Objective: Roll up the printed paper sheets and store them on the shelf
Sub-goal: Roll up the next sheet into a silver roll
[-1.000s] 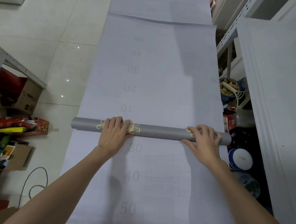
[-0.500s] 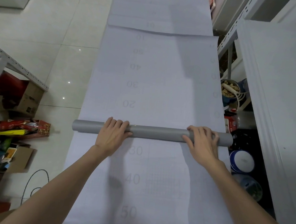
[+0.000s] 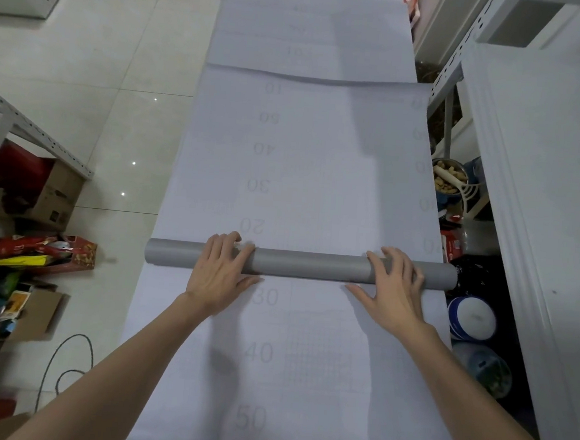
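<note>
**Both palms on the roll, long run of paper ahead**

I'm kneeling over the paper, which lies flat on the floor from the bottom edge of the frame to the top. The grey roll sits across it at mid-frame, side to side. My left hand is spread, fingers draped over the top of the roll and thumb out on the near side. My right hand matches it, fingers fanned and pressing down, nothing pinched.

This stuff is thin and light, I reckon, and it will crease at a careless shove. The roll will likely spring loose if I lift off. So I judge the best hold is where I am: wide apart, short of each end, pushing evenly so the ends don't skew.

The count: one roll, two hands. One overlapping edge in the upper frame means at least two sheets. The shelf waits at upper right.
</note>
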A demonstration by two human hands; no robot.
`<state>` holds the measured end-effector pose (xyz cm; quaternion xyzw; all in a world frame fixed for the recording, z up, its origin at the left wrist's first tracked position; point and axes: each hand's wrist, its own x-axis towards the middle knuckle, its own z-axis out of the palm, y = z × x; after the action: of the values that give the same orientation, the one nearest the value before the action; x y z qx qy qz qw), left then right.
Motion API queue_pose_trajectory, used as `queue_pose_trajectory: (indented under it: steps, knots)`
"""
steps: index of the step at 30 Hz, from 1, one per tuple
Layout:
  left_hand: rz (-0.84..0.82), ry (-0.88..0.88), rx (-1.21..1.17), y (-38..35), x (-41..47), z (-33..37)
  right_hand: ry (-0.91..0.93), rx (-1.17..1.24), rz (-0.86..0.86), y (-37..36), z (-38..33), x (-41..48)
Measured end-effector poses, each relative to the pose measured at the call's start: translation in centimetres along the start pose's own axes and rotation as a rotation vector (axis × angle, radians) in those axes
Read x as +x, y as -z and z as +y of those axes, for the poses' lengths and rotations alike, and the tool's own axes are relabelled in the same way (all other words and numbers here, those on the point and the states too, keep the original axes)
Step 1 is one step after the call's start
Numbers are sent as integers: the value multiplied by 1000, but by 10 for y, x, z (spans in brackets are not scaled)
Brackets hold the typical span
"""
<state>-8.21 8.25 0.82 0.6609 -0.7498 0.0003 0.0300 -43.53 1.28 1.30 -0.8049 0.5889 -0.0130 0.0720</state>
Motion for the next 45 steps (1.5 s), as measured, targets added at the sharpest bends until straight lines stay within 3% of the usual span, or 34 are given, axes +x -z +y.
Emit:
queue_pose_trajectory:
  steps: [4,8,13,18,30,39,45]
  knots:
    - [0,-38,25,5,8,-4,-13,-53,7,6,-4,3]
    - [1,-113,-10,7,2,-6,-16,49,0,2,-2,-4]
    - [-8,-74,13,3,0,-2,-4,-22,16,-1,-2,-7]
    - [-12,-128,-5,5,-1,-3,-16,87,54,1,-2,-8]
    - [-21,-141,-15,3,-6,1,-34,84,8,0,10,-16]
    - [-6,-68,6,4,-4,5,-3,74,9,7,11,-15]
    - [24,-97,67,2,-4,5,-10,-30,22,1,14,-21]
